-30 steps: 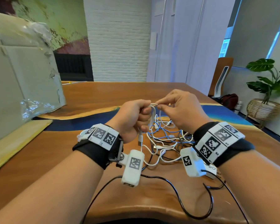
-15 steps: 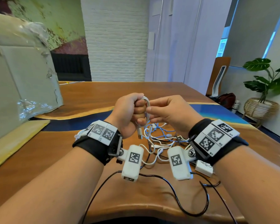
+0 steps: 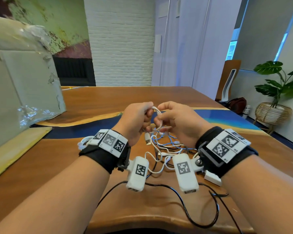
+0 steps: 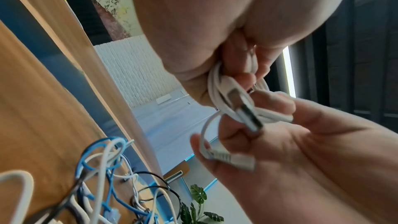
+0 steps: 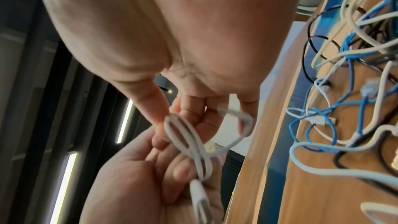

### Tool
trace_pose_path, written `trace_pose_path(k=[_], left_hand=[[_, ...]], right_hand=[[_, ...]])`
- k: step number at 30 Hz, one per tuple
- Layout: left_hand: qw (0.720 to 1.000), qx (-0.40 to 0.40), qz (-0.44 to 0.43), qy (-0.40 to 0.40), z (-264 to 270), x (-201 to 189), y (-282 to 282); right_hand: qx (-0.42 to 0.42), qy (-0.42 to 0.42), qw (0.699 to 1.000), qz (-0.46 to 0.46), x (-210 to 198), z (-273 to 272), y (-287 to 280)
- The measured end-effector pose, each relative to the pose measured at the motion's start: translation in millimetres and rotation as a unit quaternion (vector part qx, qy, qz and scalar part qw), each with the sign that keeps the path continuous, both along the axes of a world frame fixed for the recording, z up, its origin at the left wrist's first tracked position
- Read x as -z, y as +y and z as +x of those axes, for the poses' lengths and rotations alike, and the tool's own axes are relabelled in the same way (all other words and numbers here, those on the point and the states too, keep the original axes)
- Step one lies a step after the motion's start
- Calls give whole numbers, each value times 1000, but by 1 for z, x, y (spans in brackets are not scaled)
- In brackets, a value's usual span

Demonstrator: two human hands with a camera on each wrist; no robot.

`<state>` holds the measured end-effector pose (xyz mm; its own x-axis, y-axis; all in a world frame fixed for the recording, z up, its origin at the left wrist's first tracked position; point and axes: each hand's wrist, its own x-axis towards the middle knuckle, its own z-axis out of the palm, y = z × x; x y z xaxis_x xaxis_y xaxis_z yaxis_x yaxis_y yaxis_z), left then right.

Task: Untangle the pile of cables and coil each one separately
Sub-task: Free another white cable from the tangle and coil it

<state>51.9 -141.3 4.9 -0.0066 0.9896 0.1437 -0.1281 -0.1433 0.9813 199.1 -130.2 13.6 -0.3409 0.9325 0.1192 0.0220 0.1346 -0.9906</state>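
Both hands are raised above the counter (image 3: 95,105), close together, working one white cable (image 3: 157,115). The left hand (image 3: 135,119) has its grip curled tight round a small bundle of white loops, with the flat metal plug (image 4: 247,111) sticking out below the fingers. The right hand (image 3: 178,122) has its grip pinched on the free loop of the same cable, thumb and fingertips pressing it, and the small end plug (image 4: 232,158) lies against its palm.

Below the hands the pile of cables (image 3: 166,147) lies on the counter: white, blue and black strands still crossed over one another.

A large cardboard box (image 3: 24,78) stands on the counter at far left, with crumpled clear plastic on it; what it holds cannot be seen. A wicker basket (image 3: 272,114) on the floor at right holds a green plant (image 3: 277,81).

Black-and-white square code tags sit on both wristbands; no readable writing shows.
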Motion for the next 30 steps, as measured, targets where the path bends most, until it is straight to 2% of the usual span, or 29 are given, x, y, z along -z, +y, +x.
trace_pose_path(k=[4, 7, 8, 10, 12, 13, 14, 16, 19, 22, 23, 24, 25, 26, 28, 29, 30], left_hand=[[999, 4, 45, 28, 6, -3, -2], [998, -13, 57, 33, 5, -3, -1], [997, -20, 62, 35, 5, -3, -1], [996, -36, 73, 42, 4, -3, 0], [993, -56, 92, 57, 4, -3, 2], [990, -66, 104, 67, 4, -4, 3], [988, -74, 115, 75, 4, -5, 3], [985, -82, 127, 78, 1, -6, 5], [986, -79, 127, 69, -2, -7, 6], [985, -84, 130, 71, -3, -4, 8], [986, -87, 128, 70, -4, -3, 9], [987, -87, 123, 62, -5, -4, 8], [989, -84, 114, 45, -6, -4, 8], [992, -75, 102, 17, -6, -6, 6], [994, -45, 71, -65, -5, -9, 2], [992, -27, 57, -107, -5, -10, 0], [988, -10, 45, -144, -5, -11, -1]], right_hand=[[-39, 51, 998, -20, 3, -3, -1], [-25, -29, 997, 65, 3, 5, -2], [1, -83, 990, 112, 2, 7, -2], [88, -190, 954, 214, 3, 10, -2], [163, -231, 918, 277, 6, 9, -2], [188, -224, 912, 287, 8, 9, -1], [204, -203, 915, 283, 8, 10, 1], [201, -114, 945, 230, 7, 12, 4], [127, 43, 985, 112, 0, 10, 2], [36, 169, 985, -1, -9, 7, -4], [19, 182, 983, -22, -11, 8, -5], [17, 163, 986, -21, -12, 9, -6], [30, 102, 994, 14, -11, 12, -4], [57, 6, 995, 79, -10, 15, -2], [119, -173, 950, 232, -8, 17, 3], [135, -211, 928, 275, -6, 18, 6], [138, -218, 922, 290, -5, 18, 6]])
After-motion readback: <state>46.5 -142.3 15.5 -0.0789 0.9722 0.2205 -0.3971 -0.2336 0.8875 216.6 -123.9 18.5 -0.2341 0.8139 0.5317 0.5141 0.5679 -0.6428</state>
